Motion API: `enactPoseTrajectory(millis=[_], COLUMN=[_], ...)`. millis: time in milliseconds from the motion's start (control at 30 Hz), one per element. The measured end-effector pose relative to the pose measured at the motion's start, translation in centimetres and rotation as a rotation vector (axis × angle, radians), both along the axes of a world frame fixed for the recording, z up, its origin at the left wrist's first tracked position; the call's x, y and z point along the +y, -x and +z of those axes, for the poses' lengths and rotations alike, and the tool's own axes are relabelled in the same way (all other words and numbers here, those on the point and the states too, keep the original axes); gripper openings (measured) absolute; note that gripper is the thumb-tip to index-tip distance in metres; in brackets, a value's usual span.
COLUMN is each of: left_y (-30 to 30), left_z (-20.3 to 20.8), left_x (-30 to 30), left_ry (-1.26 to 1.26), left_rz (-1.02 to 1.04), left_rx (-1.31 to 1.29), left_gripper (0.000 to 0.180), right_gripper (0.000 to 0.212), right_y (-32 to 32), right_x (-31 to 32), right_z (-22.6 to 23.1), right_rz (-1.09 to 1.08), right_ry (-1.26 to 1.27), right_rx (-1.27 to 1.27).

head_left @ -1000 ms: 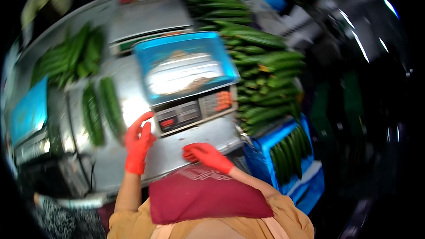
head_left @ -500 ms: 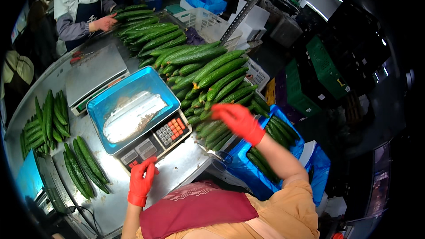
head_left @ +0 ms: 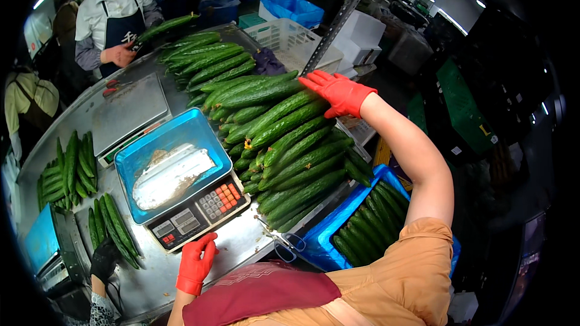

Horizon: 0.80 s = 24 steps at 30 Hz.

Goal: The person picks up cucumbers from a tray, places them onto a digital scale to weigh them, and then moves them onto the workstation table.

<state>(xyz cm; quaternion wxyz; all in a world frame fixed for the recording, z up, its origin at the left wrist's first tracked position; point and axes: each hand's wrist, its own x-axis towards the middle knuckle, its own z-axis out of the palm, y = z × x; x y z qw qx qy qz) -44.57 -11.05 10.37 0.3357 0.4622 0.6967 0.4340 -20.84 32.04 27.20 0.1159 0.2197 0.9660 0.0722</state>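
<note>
My right hand, in a red glove, reaches out with fingers stretched and touches the far ends of the cucumbers in a big heap. It grips nothing that I can see. My left hand, also red-gloved, rests by the near edge of the weighing scale, fingers loosely bent and nothing held. On that scale sits a blue-rimmed tray with a worn, wet-looking bottom and no cucumber on it. The heap lies right beside the scale, its stalks pointing several ways.
Blue-handled scissors lie at the table edge. A blue-lined crate of cucumbers stands below. Left are a second scale, cucumber piles and another person's black-gloved hand. Across the table, a person holds a cucumber.
My right hand has moved from the heap's near side to its far ends. My left hand stays near the scale. A black-gloved hand has appeared at left; the person opposite has lifted a cucumber.
</note>
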Motion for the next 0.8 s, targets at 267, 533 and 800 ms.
enactPoseTrajectory(millis=[267, 533, 800], left_y=[-1.8, -2.9, -3.8], left_z=[-0.2, -0.4, -0.8], left_x=[1.1, 1.9, 1.6], left_ry=[0.010, 0.050, 0.130], left_rz=[-0.013, -0.043, -0.021], left_rx=[0.046, 0.069, 0.113], left_gripper=[0.017, 0.018, 0.020], right_gripper=[0.099, 0.113, 0.120], right_y=[-1.3, -1.3, 1.1], right_x=[3.7, 2.5, 3.4], right_z=[0.7, 0.1, -0.5], right_rz=[-0.209, 0.061, 0.078], right_ry=[0.540, 0.113, 0.233], right_rx=[0.175, 0.073, -0.114])
